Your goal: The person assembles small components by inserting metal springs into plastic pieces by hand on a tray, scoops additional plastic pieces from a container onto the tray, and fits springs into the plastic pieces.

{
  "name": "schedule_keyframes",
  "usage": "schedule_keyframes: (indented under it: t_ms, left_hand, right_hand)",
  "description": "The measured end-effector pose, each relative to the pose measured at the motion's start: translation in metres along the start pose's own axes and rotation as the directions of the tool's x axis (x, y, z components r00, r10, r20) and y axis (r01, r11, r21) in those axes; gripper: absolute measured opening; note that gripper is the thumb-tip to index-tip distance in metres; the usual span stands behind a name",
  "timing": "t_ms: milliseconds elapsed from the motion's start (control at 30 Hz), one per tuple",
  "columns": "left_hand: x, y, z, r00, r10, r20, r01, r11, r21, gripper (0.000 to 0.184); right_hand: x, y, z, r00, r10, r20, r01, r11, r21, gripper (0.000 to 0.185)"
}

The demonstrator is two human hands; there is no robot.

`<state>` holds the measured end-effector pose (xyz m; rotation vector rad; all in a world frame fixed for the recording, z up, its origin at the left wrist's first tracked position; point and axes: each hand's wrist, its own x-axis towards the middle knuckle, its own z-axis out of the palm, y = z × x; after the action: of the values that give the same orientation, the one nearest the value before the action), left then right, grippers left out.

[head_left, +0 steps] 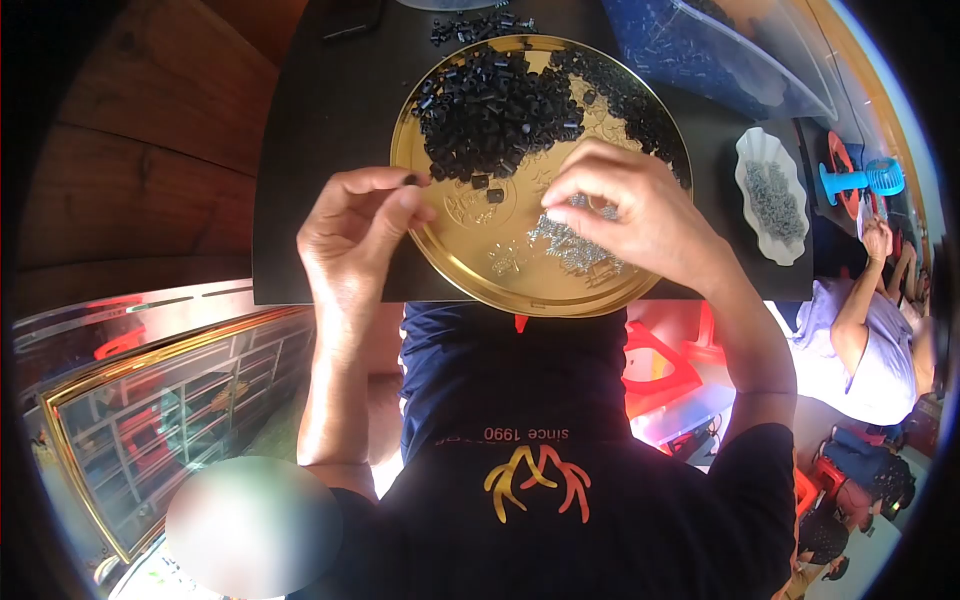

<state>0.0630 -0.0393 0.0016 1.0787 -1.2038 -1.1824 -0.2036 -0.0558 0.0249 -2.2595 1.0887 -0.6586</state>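
A round gold tray (480,275) lies on the dark table in front of me. My left hand (355,225) is raised at the tray's left rim, with a small black plastic piece (411,180) pinched between thumb and fingertips. Over the right part of the tray hovers my right hand (635,205), its thumb and index finger curled close together; anything between them is too small to make out. Just below it is a heap of tiny silver metal pieces (575,248). A large pile of black plastic pieces (495,110) fills the tray's far left, and a few lie loose near the middle.
Smaller black parts (625,95) cover the tray's far right. On the table (320,120), a white scalloped dish (797,245) holds more silver pieces. A clear plastic bin (740,60) stands at the back right, near a blue fan (880,178). Other people sit at right.
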Motion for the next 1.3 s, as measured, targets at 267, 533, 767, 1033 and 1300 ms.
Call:
schedule_keyframes:
  t_ms: [267,533,767,1033,1300]
  left_hand:
    - [-0.006,-0.006,-0.008,0.999,-0.054,-0.008,0.054,0.999,0.009,0.015]
    - [-0.013,-0.001,-0.003,0.995,-0.092,0.043,0.093,0.995,-0.024,0.015]
    - [-0.022,0.008,0.017,0.97,-0.196,0.14,0.212,0.971,-0.11,0.016]
    - [-0.02,0.004,0.025,0.97,-0.193,0.145,0.203,0.977,-0.058,0.015]
    - [-0.018,0.008,0.028,0.97,-0.172,0.169,0.182,0.982,-0.045,0.014]
  right_hand:
    - [-0.01,-0.015,0.007,0.981,-0.059,0.185,0.096,0.976,-0.196,0.006]
    - [-0.023,-0.007,-0.013,1.0,0.0,0.025,0.009,0.933,-0.359,0.006]
    - [-0.027,0.017,-0.037,0.99,0.106,-0.09,-0.134,0.895,-0.425,0.006]
    - [-0.021,0.026,-0.025,0.998,0.005,0.062,0.009,0.973,-0.232,0.007]
    - [-0.014,0.036,-0.023,0.987,-0.047,0.153,0.088,0.958,-0.273,0.007]
